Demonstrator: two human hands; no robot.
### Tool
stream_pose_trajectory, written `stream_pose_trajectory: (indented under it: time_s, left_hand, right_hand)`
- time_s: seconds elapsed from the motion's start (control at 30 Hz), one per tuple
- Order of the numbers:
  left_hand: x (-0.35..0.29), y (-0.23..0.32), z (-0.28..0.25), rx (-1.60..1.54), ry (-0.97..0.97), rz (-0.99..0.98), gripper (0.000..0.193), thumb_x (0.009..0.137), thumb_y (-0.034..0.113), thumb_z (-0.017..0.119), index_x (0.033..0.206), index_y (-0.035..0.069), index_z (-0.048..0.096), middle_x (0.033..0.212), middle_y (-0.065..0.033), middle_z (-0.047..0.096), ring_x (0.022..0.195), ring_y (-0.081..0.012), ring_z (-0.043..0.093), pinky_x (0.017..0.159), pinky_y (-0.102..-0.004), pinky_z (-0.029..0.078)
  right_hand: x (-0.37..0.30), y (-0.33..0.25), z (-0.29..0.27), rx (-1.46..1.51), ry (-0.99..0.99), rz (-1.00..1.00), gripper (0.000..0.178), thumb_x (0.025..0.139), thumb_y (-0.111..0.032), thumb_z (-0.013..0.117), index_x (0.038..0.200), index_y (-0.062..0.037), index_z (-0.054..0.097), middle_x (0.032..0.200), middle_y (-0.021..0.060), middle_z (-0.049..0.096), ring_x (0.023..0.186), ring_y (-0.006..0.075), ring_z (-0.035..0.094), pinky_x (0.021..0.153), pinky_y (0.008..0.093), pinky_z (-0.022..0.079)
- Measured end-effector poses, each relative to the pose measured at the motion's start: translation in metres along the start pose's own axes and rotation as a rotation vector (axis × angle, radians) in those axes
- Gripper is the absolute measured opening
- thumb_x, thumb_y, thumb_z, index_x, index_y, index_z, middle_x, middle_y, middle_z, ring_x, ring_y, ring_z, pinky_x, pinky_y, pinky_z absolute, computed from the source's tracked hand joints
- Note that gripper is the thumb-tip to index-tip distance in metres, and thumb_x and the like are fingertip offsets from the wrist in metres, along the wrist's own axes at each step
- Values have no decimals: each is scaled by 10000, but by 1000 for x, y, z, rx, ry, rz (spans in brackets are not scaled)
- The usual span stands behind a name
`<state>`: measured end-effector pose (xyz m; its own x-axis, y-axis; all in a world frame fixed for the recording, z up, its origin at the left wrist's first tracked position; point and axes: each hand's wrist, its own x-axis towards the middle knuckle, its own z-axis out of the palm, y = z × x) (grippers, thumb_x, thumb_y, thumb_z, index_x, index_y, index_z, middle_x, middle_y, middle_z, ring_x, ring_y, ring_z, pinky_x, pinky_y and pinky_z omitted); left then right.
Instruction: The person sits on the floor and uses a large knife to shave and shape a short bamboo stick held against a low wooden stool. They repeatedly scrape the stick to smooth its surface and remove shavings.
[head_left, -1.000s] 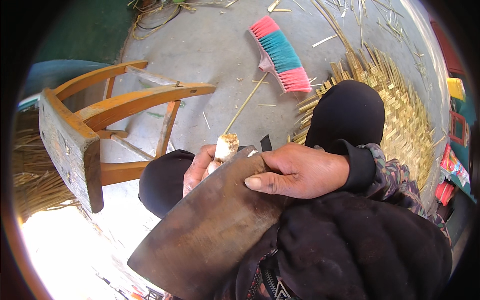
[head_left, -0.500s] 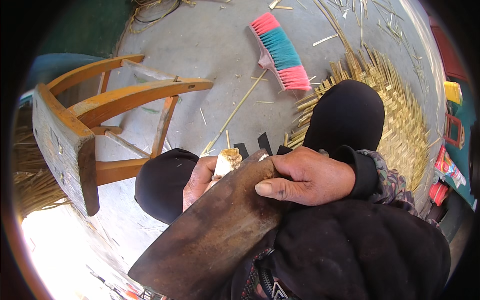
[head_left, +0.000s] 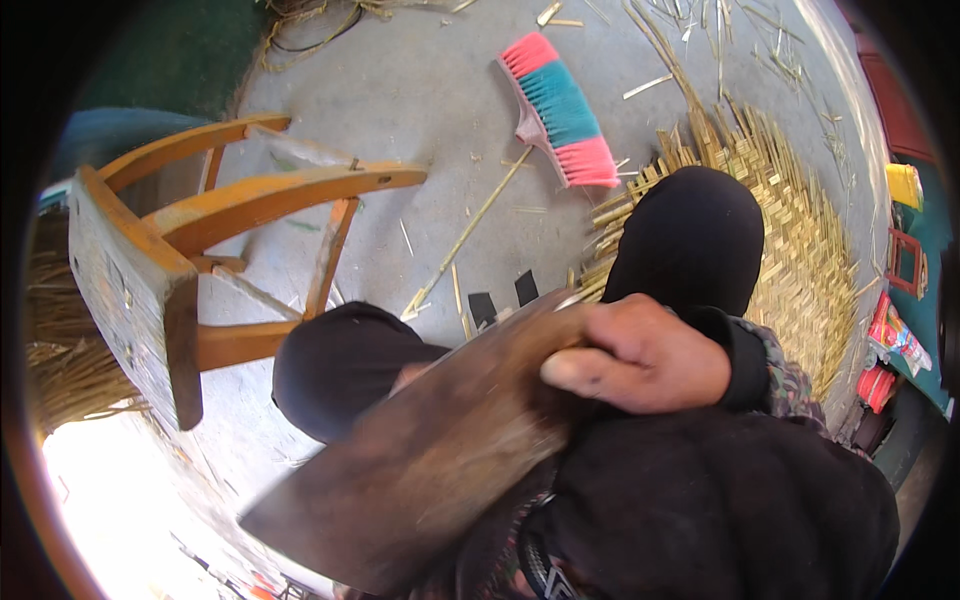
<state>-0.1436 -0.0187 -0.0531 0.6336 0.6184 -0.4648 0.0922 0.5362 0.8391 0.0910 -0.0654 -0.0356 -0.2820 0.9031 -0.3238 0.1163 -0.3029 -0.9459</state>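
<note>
A broad, brown-stained metal blade (head_left: 430, 440), like a large cleaver, slants across my lap and is slightly blurred. My right hand (head_left: 650, 360) is closed on its upper right end, the thumb lying over the near face. Behind the blade's far edge only a sliver of my left hand (head_left: 408, 376) shows, near my left knee. Its fingers, and anything in them, are hidden by the blade.
An orange wooden chair (head_left: 290, 200) lies tipped over at left. Ahead on the floor (head_left: 420, 100) are a pink and teal broom head (head_left: 560, 110), a thin stick (head_left: 470, 230) and scattered straw strips. A woven mat (head_left: 800, 250) spreads beyond my right knee.
The blade and my right hand have shifted slightly right and down. My left hand and the pale, rough-ended piece it held have dropped out of sight behind the blade.
</note>
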Motion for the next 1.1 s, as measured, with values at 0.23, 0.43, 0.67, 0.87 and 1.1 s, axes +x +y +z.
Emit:
stream_pose_trajectory:
  time_s: [0.23,0.43,0.67,0.87,1.1]
  left_hand:
    - [22,3,-10,-148,139,71,395,965,379,490,1091,6,531,836,-66,615,699,-119,590,629,-238,495]
    - [36,9,-5,-138,0,70,397,964,379,490,1092,6,530,839,-70,616,696,-120,591,628,-238,495]
    - [42,17,0,-151,-114,36,398,964,379,490,1094,5,530,843,-74,616,693,-122,591,626,-238,496]
    - [42,17,4,-145,-241,0,399,963,379,490,1095,5,529,846,-77,617,690,-123,592,624,-238,496]
    - [39,11,4,-118,-351,-22,400,963,380,490,1097,5,528,849,-81,617,686,-125,592,622,-238,497]
  right_hand:
    - [4,7,-5,-83,-31,65,413,946,-419,511,953,-13,585,752,148,630,721,317,627,641,368,477]
    - [25,2,-4,-96,-197,43,520,947,-496,450,870,6,563,726,209,588,691,398,562,624,438,443]
    - [28,3,-3,-132,-228,45,576,940,-540,424,913,14,579,781,234,597,750,418,579,665,441,460]
    - [23,1,-5,-110,-247,52,569,934,-541,439,920,10,581,755,230,592,725,417,579,634,442,457]
    - [19,8,-1,-87,-199,32,573,924,-550,452,907,8,582,734,232,583,689,416,571,605,449,448]
